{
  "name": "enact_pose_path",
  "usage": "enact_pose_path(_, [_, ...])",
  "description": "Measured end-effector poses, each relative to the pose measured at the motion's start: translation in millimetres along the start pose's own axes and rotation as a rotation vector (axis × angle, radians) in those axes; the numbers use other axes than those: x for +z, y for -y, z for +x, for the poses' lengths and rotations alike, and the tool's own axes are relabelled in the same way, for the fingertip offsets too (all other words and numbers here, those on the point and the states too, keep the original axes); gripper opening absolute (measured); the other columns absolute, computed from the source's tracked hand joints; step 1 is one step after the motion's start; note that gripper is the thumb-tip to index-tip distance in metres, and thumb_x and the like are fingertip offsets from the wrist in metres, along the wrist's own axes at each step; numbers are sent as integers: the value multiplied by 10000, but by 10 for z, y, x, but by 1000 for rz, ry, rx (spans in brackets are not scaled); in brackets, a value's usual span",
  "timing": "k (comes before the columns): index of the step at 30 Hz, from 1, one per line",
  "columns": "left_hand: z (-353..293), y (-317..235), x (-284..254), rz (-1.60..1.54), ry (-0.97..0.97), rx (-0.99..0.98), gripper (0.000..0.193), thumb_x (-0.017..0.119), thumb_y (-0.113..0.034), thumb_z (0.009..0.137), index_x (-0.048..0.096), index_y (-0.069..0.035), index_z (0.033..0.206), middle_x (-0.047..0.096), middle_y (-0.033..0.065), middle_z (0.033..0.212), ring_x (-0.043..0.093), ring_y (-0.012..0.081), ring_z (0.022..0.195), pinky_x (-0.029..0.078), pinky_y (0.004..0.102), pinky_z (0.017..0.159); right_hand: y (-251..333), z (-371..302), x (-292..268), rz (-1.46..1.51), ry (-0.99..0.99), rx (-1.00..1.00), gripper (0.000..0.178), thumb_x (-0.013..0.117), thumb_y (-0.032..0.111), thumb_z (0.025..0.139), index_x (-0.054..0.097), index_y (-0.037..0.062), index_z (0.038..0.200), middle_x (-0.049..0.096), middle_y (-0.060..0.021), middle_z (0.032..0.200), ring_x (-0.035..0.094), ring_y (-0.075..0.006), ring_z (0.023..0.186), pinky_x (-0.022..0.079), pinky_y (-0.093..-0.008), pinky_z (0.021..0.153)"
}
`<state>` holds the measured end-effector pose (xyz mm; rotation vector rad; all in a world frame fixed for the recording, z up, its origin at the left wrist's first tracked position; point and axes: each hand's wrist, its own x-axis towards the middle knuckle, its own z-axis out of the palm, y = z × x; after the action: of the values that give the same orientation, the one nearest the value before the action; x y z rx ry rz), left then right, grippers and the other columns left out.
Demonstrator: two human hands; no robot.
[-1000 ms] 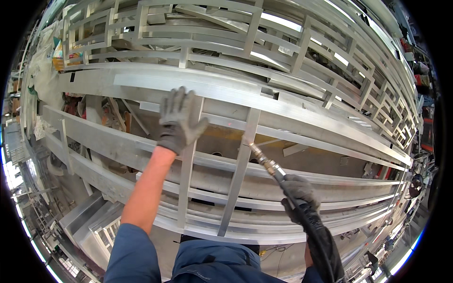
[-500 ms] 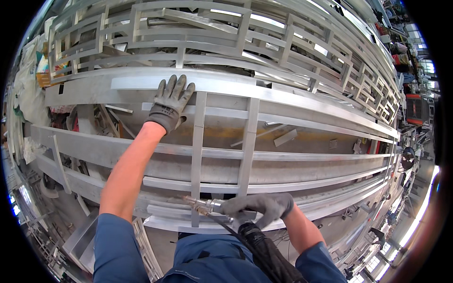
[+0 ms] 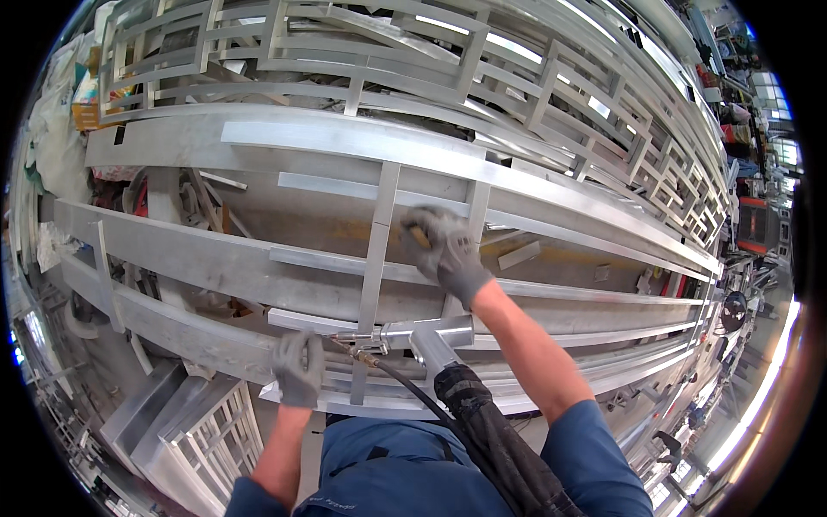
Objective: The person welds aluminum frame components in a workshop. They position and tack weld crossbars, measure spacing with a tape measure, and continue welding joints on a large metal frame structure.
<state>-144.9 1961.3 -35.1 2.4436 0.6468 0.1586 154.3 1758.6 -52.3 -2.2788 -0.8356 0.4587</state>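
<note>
My right hand (image 3: 444, 250), in a grey work glove, is raised over the middle of an aluminium frame (image 3: 376, 246), somewhat blurred. Its fingers are loosely bent, with an empty gap between them and the thumb. Close to my waist, my left hand (image 3: 298, 370), gloved too, is curled over the near aluminium bars (image 3: 297, 320); its fingertips are partly hidden. Just right of it lies a silver welding gun (image 3: 422, 334) with a slim nozzle pointing left. Neither hand is on the gun. A black-sleeved cable (image 3: 482, 422) runs from its handle past my body.
A lattice panel of aluminium tubes (image 3: 469, 65) lies beyond the frame. Long grey beams (image 3: 164, 237) support the work, with offcuts (image 3: 519, 254) below. White sheeting (image 3: 56, 159) hangs at far left. A second slatted metal frame (image 3: 215, 439) stands at lower left.
My right hand has let go of the welding gun and moved forward over the frame. My left hand has come back from the far bar to the near bars beside the nozzle.
</note>
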Motion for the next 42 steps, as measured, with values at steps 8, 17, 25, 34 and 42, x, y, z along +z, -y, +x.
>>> enact_pose_path(8, [-1222, -278, 191, 245, 302, -12, 548, 848, -518, 739, 736, -91, 1065, 682, 128, 971, 631, 355, 964, 455, 545, 910, -160, 614, 302, -551, 164, -83, 814, 681, 106, 905, 399, 297, 1645, 680, -164, 1213, 655, -374, 1115, 492, -503, 983])
enact_pose_path(17, [-1257, -202, 364, 309, 336, -139, 602, 886, -581, 644, 730, -117, 994, 666, 122, 935, 614, 358, 977, 443, 527, 910, -164, 722, 388, -579, 23, -86, 460, 591, 121, 978, 566, 279, 1409, 686, -118, 1050, 698, -310, 972, 549, -473, 756])
enact_pose_path(25, [-1366, -278, 260, 480, 467, -145, 566, 792, -637, 727, 791, -93, 884, 702, 97, 939, 630, 328, 999, 431, 527, 955, -336, 676, 505, -582, -83, -106, 446, 590, 120, 968, 588, 292, 1379, 659, -96, 1000, 673, -287, 925, 541, -444, 709])
enact_pose_path(34, [-1623, 8, 525, 345, 365, -52, 499, 783, -561, 778, 768, -63, 742, 720, 94, 919, 632, 336, 995, 425, 547, 1019, -440, 620, 616, -538, -203, -137, 516, 598, 105, 935, 593, 337, 1396, 639, -73, 965, 645, -282, 883, 525, -449, 725])
enact_pose_path(42, [-1593, -61, 569, 364, 313, -44, 428, 836, -486, 735, 732, -73, 703, 680, 102, 824, 629, 342, 952, 429, 559, 1036, -338, 638, 479, -473, 70, 4, 900, 759, 59, 792, 460, 355, 1587, 645, -146, 1166, 641, -353, 1072, 520, -501, 911])
